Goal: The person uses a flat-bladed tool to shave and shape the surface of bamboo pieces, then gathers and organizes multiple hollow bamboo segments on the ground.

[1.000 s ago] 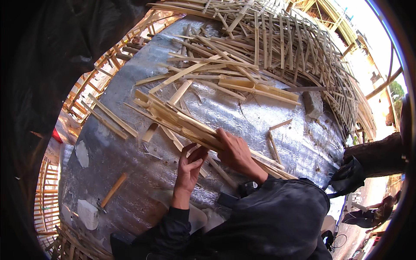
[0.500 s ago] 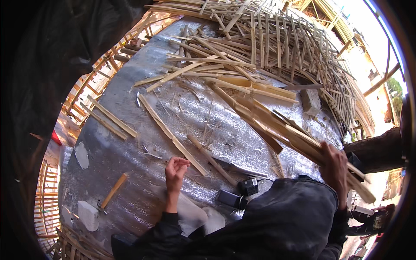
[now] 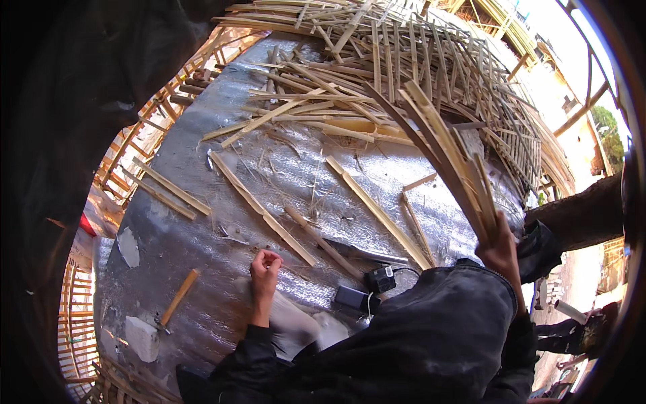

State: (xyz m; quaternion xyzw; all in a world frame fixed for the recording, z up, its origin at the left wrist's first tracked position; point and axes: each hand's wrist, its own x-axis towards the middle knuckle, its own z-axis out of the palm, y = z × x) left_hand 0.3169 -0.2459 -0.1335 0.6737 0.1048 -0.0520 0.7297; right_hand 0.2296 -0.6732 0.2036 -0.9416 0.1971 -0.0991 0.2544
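Observation:
My right hand (image 3: 499,244) is closed round the lower end of a bundle of split bamboo strips (image 3: 447,158), which tilts up and to the left above the silvery sheet. My left hand (image 3: 266,271) hovers over the sheet at lower middle, its fingers curled and pinched together; whatever they hold, if anything, is too small to make out. Between the hands, a long bamboo strip (image 3: 377,209) lies slanting on the sheet. Another bamboo strip (image 3: 259,205) lies just beyond my left hand, beside a round wooden stick (image 3: 321,241).
A heap of bamboo strips (image 3: 417,60) covers the far side of the silvery sheet (image 3: 182,232). A hammer (image 3: 179,296) and a pale block (image 3: 142,339) lie at lower left. A long blade (image 3: 367,253) and a black device with cable (image 3: 381,279) lie near me. A log (image 3: 575,212) juts in at right.
My right hand has swung the bundle upward and to the right, more upright now. The slanting strip it covered shows on the sheet. My left hand has barely shifted, its fingers more curled.

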